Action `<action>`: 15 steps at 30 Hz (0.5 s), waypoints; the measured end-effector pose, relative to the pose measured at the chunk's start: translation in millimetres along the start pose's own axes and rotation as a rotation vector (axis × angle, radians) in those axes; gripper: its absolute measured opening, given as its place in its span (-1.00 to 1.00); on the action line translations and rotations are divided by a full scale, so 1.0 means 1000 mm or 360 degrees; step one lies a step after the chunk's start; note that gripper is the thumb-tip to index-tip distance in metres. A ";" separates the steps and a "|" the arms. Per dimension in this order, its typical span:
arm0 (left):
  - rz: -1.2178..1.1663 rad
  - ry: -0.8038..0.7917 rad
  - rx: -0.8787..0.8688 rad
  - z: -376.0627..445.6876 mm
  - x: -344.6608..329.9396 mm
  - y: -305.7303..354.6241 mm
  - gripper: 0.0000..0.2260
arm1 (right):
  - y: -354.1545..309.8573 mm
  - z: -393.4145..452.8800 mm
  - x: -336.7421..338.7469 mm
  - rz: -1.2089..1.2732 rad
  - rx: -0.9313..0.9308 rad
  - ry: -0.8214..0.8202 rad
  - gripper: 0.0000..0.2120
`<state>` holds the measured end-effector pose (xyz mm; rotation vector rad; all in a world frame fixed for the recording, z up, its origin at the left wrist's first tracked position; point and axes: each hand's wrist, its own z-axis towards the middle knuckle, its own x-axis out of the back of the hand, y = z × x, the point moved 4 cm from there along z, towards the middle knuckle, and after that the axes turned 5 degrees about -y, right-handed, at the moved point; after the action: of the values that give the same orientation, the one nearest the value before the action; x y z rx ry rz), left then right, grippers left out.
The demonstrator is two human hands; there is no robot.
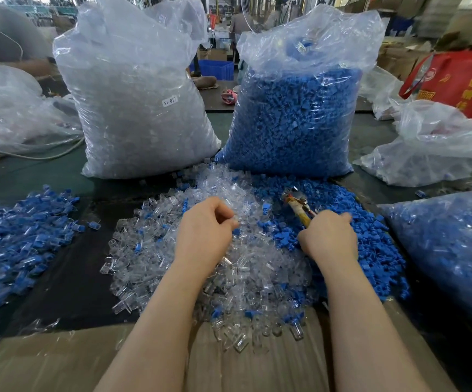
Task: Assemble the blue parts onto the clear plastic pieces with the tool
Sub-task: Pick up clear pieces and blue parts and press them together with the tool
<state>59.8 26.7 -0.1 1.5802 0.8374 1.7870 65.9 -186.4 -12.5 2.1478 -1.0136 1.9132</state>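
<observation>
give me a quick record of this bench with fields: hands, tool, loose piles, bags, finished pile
left hand: left hand curled over the clear pieces, seemingly picking one
right hand: right hand grips the pliers
loose piles: clear pieces centre, blue parts to their right
bags: clear bag back left, blue bag back right
finished pile: joined blue-and-clear pieces far left
surface: cardboard at near edge

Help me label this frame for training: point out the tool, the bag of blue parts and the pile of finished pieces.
tool (297, 206): head view, on its yellowed handle.
bag of blue parts (294, 123): head view, on its front face.
pile of finished pieces (20, 230): head view, mid-heap.
</observation>
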 end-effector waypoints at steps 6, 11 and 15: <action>-0.0080 0.0035 0.0051 0.000 0.002 -0.003 -0.85 | -0.021 -0.001 -0.013 0.0140 0.0263 -0.0148 -0.87; -0.0133 0.0091 0.0129 0.002 0.007 -0.007 -0.89 | -0.029 -0.008 -0.013 0.0361 0.0477 -0.0150 -0.92; -0.0213 0.0099 0.0172 0.002 0.009 -0.009 -0.88 | -0.029 -0.008 -0.009 0.0533 0.0597 -0.0094 -0.89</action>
<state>61.2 39.3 -1.7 1.5044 1.0596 1.7283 74.2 -156.6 -8.6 2.3616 -1.1680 2.3698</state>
